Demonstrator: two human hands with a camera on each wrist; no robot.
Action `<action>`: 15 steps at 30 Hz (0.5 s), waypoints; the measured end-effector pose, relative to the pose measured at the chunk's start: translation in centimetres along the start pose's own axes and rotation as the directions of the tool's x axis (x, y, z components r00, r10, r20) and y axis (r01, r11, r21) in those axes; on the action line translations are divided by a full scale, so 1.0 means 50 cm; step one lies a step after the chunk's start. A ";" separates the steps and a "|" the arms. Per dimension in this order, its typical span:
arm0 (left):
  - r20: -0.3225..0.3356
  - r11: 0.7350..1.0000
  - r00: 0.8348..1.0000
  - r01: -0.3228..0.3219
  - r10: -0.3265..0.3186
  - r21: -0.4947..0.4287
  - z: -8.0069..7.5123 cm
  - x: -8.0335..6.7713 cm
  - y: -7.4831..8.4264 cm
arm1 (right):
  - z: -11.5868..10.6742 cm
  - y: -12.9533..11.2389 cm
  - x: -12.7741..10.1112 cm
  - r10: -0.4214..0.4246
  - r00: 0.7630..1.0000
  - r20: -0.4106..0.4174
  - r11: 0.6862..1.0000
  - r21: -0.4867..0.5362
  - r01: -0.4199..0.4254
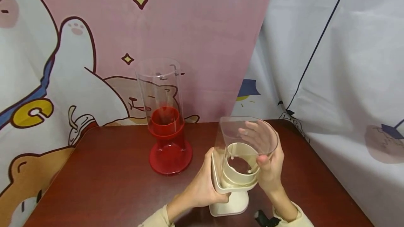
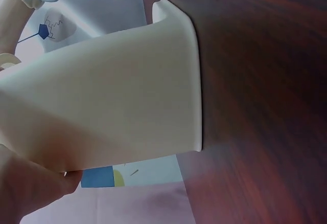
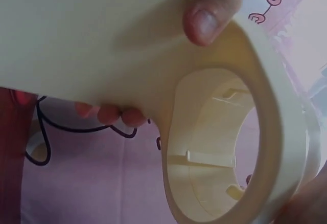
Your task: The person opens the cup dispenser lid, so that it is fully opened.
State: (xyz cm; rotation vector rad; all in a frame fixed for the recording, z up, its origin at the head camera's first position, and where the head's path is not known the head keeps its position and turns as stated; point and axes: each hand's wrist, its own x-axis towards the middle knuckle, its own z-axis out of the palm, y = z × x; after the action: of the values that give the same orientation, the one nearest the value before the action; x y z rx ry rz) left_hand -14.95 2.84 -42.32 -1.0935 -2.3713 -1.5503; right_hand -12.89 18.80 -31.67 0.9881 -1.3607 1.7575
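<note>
A cream dispenser stand (image 1: pixel 228 204) stands on the table's front right, with a ring-shaped holder and a round opening. A clear container (image 1: pixel 225 130) with rounded corners sits in its top. My left hand (image 1: pixel 203 185) grips the stand under the holder, thumb across the front and fingers behind. In the right wrist view the left thumb (image 3: pixel 207 19) presses beside the opening. My right hand (image 1: pixel 271 167) holds the clear container from the right, its fingers seen through the plastic. The left wrist view shows the stand's broad column (image 2: pixel 117 96) with its foot on the wood.
A red dispenser stand (image 1: pixel 170 158) with a tall clear cylinder (image 1: pixel 143 94) stands at the back left of the dark red table (image 1: pixel 110 178). Printed cloth (image 1: pixel 205 45) hangs behind and to the right. A black strap (image 1: pixel 266 220) is at the right wrist.
</note>
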 end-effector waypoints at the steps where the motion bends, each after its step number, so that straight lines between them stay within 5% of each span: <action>1: -0.003 1.000 1.000 0.001 -0.001 -0.003 0.001 0.000 -0.001 | -0.001 0.000 -0.001 -0.009 1.000 0.000 1.000 0.007 0.009; 15: -0.009 0.998 0.999 0.044 -0.044 0.040 0.003 -0.001 0.002 | -0.002 -0.002 0.006 0.031 0.999 0.016 0.999 -0.020 -0.031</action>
State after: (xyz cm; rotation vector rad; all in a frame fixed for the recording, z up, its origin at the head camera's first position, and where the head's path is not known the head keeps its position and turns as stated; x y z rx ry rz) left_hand -14.80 2.95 -42.36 -1.0321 -2.4263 -1.5111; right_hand -12.95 18.96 -31.37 0.9772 -1.4076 1.7596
